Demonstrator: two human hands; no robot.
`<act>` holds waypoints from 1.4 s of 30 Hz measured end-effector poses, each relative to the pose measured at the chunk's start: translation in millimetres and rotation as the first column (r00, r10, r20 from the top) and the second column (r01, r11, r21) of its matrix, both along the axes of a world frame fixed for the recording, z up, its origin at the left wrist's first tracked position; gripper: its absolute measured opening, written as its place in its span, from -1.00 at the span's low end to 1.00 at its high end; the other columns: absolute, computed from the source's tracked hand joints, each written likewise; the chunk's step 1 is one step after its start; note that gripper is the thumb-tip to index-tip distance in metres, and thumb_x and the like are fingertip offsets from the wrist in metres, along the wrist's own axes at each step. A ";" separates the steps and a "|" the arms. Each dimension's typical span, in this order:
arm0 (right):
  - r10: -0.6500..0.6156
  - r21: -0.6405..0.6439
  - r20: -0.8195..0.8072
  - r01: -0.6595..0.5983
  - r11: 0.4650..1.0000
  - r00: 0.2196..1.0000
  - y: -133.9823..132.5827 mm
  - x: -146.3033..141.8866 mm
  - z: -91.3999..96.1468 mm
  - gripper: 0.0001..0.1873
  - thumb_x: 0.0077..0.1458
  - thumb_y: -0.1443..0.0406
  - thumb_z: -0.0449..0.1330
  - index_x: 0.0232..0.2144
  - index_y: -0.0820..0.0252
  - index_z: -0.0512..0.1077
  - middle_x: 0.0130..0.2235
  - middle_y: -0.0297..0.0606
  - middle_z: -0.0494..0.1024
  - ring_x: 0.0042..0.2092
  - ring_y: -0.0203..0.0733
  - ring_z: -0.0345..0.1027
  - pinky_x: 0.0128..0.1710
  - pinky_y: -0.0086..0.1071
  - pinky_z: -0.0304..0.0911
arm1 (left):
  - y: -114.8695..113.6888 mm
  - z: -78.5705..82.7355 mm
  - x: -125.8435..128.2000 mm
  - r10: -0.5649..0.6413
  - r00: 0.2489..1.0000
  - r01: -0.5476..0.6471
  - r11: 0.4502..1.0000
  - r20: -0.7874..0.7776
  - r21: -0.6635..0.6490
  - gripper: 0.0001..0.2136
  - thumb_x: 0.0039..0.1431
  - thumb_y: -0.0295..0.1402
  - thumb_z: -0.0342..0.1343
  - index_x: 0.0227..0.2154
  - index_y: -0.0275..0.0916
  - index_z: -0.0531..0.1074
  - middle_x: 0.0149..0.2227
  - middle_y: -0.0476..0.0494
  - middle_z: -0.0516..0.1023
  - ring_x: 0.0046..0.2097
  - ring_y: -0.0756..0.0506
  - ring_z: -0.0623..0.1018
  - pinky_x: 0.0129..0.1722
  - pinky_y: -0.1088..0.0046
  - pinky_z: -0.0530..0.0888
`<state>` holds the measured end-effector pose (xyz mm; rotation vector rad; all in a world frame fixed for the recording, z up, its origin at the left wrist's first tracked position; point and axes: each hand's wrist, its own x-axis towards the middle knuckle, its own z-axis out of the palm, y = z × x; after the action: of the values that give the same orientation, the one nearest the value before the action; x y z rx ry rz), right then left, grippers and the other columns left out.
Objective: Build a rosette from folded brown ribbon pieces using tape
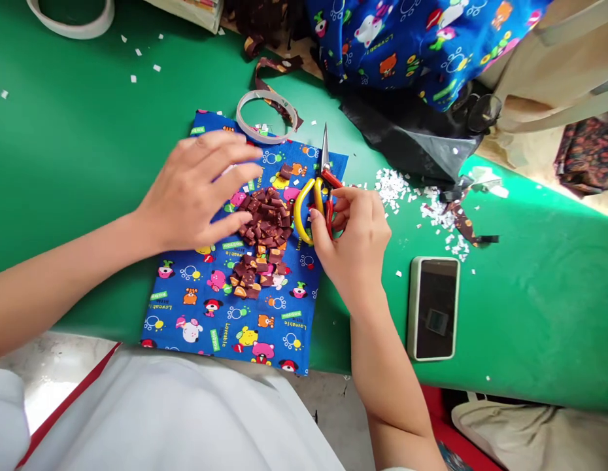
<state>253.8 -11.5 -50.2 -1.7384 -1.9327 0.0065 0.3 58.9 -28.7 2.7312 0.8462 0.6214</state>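
Note:
My left hand [206, 190] rests over the blue printed cloth [186, 327], fingers spread, its thumb touching a heap of small dark brown pieces [265, 219]. More brown and orange bits lie just below that heap on the cloth. In my right hand [355, 242] is a pair of small scissors [326, 170] with red and yellow handles, their blades pointing away from me. Part of the handles is hidden behind my fingers. A whitish ring [242, 124], like a roll of tape, lies across the cloth's far edge beside a curled brown patterned strip [265, 65].
A phone [434, 307] lies on the green table [529, 314] to the right. Tiny white scraps [395, 190] are scattered past the scissors. Blue printed fabric [422, 46] and a black plastic bag [406, 131] sit at the back. Another white ring [73, 26] is at far left.

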 end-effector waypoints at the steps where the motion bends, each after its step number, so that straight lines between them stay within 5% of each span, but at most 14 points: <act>1: 0.002 -0.002 0.007 -0.002 1.000 1.000 -0.2 -0.1 -0.4 -0.77 0.17 0.27 0.14 -0.12 0.14 0.26 -0.27 -0.20 0.41 -0.31 -0.20 0.32 -0.35 -0.27 0.29 | 6.6 -0.6 -2.4 0.031 0.998 -0.033 0.999 -0.052 -0.041 -0.42 0.19 -0.09 0.10 0.20 -0.26 0.22 0.32 -0.29 0.23 0.34 -0.37 0.20 0.24 -0.06 0.14; 7: -0.008 -0.014 0.019 0.008 1.000 1.000 -0.6 -3.0 -1.9 -0.78 0.18 0.27 0.12 -0.11 0.13 0.25 -0.24 -0.17 0.43 -0.32 -0.18 0.36 -0.40 -0.29 0.26 | 32.1 -1.6 -5.3 0.010 0.986 -0.025 0.996 -0.167 -0.088 -0.36 0.25 -0.07 0.02 0.30 -0.26 0.07 0.43 -0.23 -0.07 0.45 -0.32 -0.07 0.34 -0.04 -0.06; 13: -0.039 -0.023 0.051 0.040 0.999 0.998 -2.8 -6.7 -0.6 -0.79 0.19 0.31 0.07 -0.09 0.15 0.26 -0.23 -0.14 0.41 -0.29 -0.14 0.33 -0.36 -0.26 0.27 | 40.0 0.4 1.3 0.029 0.978 -0.068 0.981 -0.208 -0.184 -0.61 0.29 -0.34 -0.07 0.13 -0.37 0.30 0.29 -0.31 0.29 0.40 -0.28 0.12 0.32 -0.02 0.02; 17: -0.037 -0.050 0.013 0.038 0.998 0.999 -5.1 -4.4 0.3 -0.72 0.20 0.30 0.04 -0.02 0.17 0.24 -0.21 -0.13 0.42 -0.28 -0.15 0.34 -0.27 -0.21 0.32 | 41.2 1.3 0.7 0.126 0.969 -0.166 0.970 -0.213 -0.180 -0.65 0.31 -0.29 -0.05 0.04 -0.38 0.39 0.14 -0.33 0.45 0.27 -0.26 0.32 0.29 -0.05 0.10; 21: -0.037 -0.124 -0.080 0.027 0.992 0.996 -6.0 -0.1 1.5 -0.67 0.19 0.30 0.04 0.02 0.17 0.22 -0.30 -0.23 0.43 -0.29 -0.18 0.38 -0.28 -0.25 0.33 | 36.7 1.5 -2.3 0.225 0.971 -0.233 0.965 -0.077 -0.118 -0.73 0.32 -0.26 -0.03 -0.23 -0.30 0.52 -0.13 -0.21 0.60 -0.02 -0.13 0.51 0.18 0.05 0.30; 24: -0.050 -0.139 -0.140 0.030 0.990 0.989 -4.9 2.0 1.4 -0.66 0.15 0.32 0.05 0.00 0.16 0.22 -0.37 -0.33 0.38 -0.39 -0.25 0.33 -0.36 -0.31 0.29 | 25.0 4.6 -1.2 0.239 0.948 -0.239 0.971 0.210 -0.024 -0.87 0.27 -0.36 0.08 -0.34 -0.22 0.50 -0.26 -0.07 0.62 -0.18 0.01 0.55 -0.09 0.35 0.50; 26: -0.073 -0.113 -0.169 0.054 0.992 0.983 -3.5 2.3 0.4 -0.62 0.10 0.33 0.08 0.00 0.15 0.20 -0.37 -0.35 0.37 -0.42 -0.29 0.30 -0.39 -0.34 0.27 | 14.7 7.6 2.2 0.309 0.848 -0.278 0.951 0.430 -0.135 -0.93 0.13 -0.42 0.25 -0.37 -0.20 0.45 -0.33 0.02 0.58 -0.26 0.08 0.55 -0.21 0.50 0.53; 29: -0.137 -0.052 -0.210 0.129 0.990 0.968 -1.9 0.6 0.3 -0.53 -0.01 0.36 0.13 -0.01 0.12 0.18 -0.38 -0.39 0.36 -0.46 -0.32 0.24 -0.45 -0.36 0.23 | 1.2 10.2 8.0 0.334 0.721 -0.088 0.913 0.607 -0.398 -0.66 0.09 -0.43 0.30 -0.13 -0.14 0.32 -0.38 0.10 0.47 -0.30 0.10 0.59 -0.27 0.55 0.60; 32: -0.161 0.053 -0.272 0.182 0.982 0.949 -2.2 -3.9 5.1 -0.56 -0.09 0.37 0.15 -0.10 0.08 0.19 -0.41 -0.41 0.34 -0.49 -0.33 0.23 -0.51 -0.39 0.19 | -6.5 9.0 11.2 0.340 0.717 0.004 0.870 0.608 -0.492 -0.65 0.10 -0.40 0.30 -0.09 -0.14 0.31 -0.35 0.07 0.45 -0.27 0.07 0.60 -0.15 0.43 0.65; 36: -0.120 0.151 -0.329 0.178 0.972 0.937 -5.5 -10.0 13.8 -0.68 -0.06 0.35 0.18 -0.21 0.06 0.22 -0.42 -0.38 0.35 -0.49 -0.32 0.26 -0.60 -0.42 0.11 | -10.6 6.1 11.5 0.387 0.747 -0.021 0.826 0.540 -0.563 -0.63 0.13 -0.32 0.27 -0.01 -0.18 0.38 -0.29 0.00 0.47 -0.23 0.02 0.59 -0.13 0.34 0.66; 42: 0.013 0.201 -0.222 0.032 0.979 0.975 -7.1 -10.2 10.7 -0.68 -0.09 0.32 0.25 -0.29 0.08 0.22 -0.43 -0.37 0.34 -0.46 -0.32 0.26 -0.59 -0.44 0.14 | -11.9 4.5 11.4 0.362 0.779 -0.008 0.822 0.512 -0.569 -0.62 0.15 -0.39 0.24 0.04 -0.18 0.40 -0.27 -0.05 0.48 -0.21 0.00 0.57 -0.08 0.36 0.64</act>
<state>243.6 -18.6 -39.5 -1.5426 -1.7001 0.0003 11.7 47.0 -24.1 1.7735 0.9487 1.0357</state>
